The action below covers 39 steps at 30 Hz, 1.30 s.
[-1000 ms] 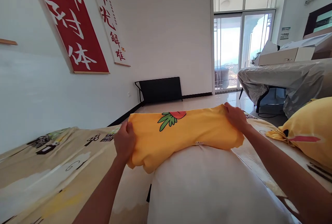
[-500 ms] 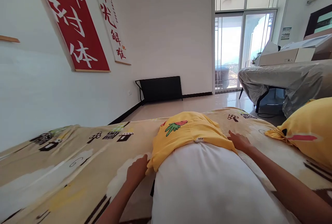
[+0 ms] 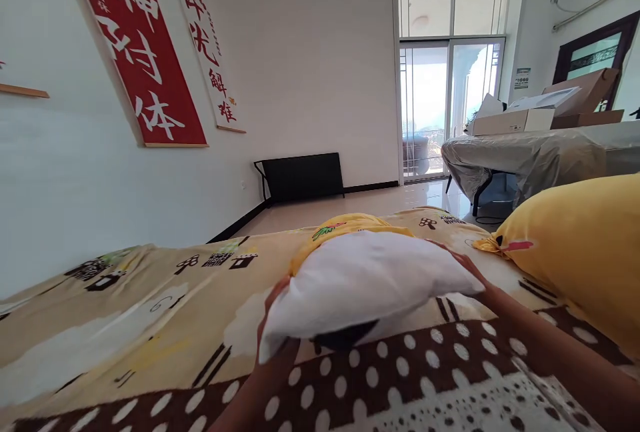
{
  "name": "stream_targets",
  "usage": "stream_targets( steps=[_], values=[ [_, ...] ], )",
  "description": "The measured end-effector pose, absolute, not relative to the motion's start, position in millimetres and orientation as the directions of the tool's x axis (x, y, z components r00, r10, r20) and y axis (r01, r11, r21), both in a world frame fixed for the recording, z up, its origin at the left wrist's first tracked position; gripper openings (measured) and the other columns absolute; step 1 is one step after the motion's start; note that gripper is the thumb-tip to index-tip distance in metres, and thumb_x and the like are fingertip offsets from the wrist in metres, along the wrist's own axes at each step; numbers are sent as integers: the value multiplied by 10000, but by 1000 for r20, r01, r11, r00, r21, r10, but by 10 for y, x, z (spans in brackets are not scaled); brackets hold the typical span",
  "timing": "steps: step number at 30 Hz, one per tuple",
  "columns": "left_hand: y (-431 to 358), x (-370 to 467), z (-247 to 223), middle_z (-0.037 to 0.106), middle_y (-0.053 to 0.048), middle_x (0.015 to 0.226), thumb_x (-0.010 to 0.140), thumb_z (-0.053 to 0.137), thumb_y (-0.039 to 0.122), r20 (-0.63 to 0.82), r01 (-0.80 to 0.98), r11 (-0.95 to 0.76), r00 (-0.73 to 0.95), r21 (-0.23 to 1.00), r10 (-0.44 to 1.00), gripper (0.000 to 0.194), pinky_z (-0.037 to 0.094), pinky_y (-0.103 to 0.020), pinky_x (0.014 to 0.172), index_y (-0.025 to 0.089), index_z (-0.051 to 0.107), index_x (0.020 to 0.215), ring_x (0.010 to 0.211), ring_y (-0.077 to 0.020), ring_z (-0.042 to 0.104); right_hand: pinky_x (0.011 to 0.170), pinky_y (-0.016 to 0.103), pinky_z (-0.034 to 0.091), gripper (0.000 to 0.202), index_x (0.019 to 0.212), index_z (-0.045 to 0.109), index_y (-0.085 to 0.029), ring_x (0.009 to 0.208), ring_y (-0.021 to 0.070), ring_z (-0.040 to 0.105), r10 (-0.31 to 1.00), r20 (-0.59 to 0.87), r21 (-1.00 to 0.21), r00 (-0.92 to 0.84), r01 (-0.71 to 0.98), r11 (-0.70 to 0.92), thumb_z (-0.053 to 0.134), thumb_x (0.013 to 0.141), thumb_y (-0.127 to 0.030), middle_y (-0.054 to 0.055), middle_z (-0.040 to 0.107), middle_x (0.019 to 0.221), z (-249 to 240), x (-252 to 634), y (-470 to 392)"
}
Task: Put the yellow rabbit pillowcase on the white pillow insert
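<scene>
A white pillow (image 3: 365, 279) lies on the patterned bed cover (image 3: 150, 312), its far end partly inside a yellow pillowcase (image 3: 345, 225) with a carrot print. My left hand (image 3: 274, 315) grips the pillow's near left corner from beneath, mostly hidden by it. My right hand (image 3: 467, 265) holds the pillow's right edge, fingers tucked under the white fabric. The pillow is lifted a little off the bed at its near end.
A second pillow in a yellow case (image 3: 575, 252) lies at the right. A brown polka-dot blanket part (image 3: 400, 379) covers the near bed. Beyond are a black folded frame (image 3: 303, 177) against the wall, a plastic-covered table (image 3: 530, 155) with boxes, and glass doors (image 3: 440, 105).
Both hands let go of the yellow case's far edge, slid back along the pillow's sides, and now grip the white pillow near me. The view has pulled back.
</scene>
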<state>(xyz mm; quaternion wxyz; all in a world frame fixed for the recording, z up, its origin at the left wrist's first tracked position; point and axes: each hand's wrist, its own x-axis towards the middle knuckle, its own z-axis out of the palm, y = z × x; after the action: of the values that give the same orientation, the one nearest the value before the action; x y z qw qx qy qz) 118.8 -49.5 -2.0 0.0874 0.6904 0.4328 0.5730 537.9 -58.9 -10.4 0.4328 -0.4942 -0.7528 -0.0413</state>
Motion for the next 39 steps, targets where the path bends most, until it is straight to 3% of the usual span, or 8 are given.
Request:
stream_targets(
  steps=[3,6,11,18,23,29,34,39],
  values=[
    [-156,1427,551,584,-125,1064,734,601,423,802,389,-702,-334,596,495,427,356,-421,1026,165,521,1065,1078,-255,524,896,459,479,463,1125,637,-173,1005,283,624,612,789,-458,46,708,537,611,739,-427,127,676,1087,418,5229,-367],
    [27,1609,849,539,-103,1040,769,592,424,737,285,-764,-583,578,341,378,393,-379,972,145,494,1004,1033,-211,516,908,487,453,403,1011,673,-180,969,284,618,510,831,-532,220,578,618,666,685,-417,93,704,954,661,4978,-300],
    [-21,1704,622,565,-80,1039,814,543,481,674,135,-852,-677,506,294,384,389,-343,980,159,480,1013,1041,-199,540,853,485,474,279,822,699,-159,878,286,631,430,710,-660,557,314,683,698,635,-365,93,713,812,325,4643,-320],
    [-123,1543,460,616,-14,836,709,642,503,621,-19,-891,-711,453,331,363,479,-318,825,190,511,839,872,-190,600,864,454,485,250,822,702,-167,854,258,648,468,645,-654,605,119,747,694,644,-342,80,719,845,12,4663,-269],
    [-264,1390,683,580,-7,700,786,559,541,707,85,-889,-643,450,296,370,497,-355,713,175,501,782,705,-189,600,851,409,488,233,880,689,-179,941,250,618,427,705,-606,566,167,778,620,718,-332,93,695,925,100,4670,-353],
    [-426,1268,728,623,-18,872,842,542,381,859,29,-893,-291,448,422,207,457,-432,930,184,574,786,933,-231,611,794,363,479,99,776,635,-186,883,207,590,431,734,-556,524,99,825,573,701,-206,61,640,904,270,4565,-554],
    [-478,1250,743,640,-32,730,835,546,360,825,-156,-835,-140,528,548,191,531,-452,756,183,582,774,780,-255,648,755,384,501,89,801,533,-202,808,204,610,510,672,-594,537,-21,805,505,757,-275,54,621,835,331,4415,-633],
    [-549,1245,771,614,-39,683,836,549,373,781,-89,-777,12,623,624,227,534,-383,698,178,605,735,729,-219,615,776,399,498,109,818,505,-220,758,196,611,496,690,-580,527,-8,815,473,803,-324,29,598,772,314,4358,-662]
  ],
)
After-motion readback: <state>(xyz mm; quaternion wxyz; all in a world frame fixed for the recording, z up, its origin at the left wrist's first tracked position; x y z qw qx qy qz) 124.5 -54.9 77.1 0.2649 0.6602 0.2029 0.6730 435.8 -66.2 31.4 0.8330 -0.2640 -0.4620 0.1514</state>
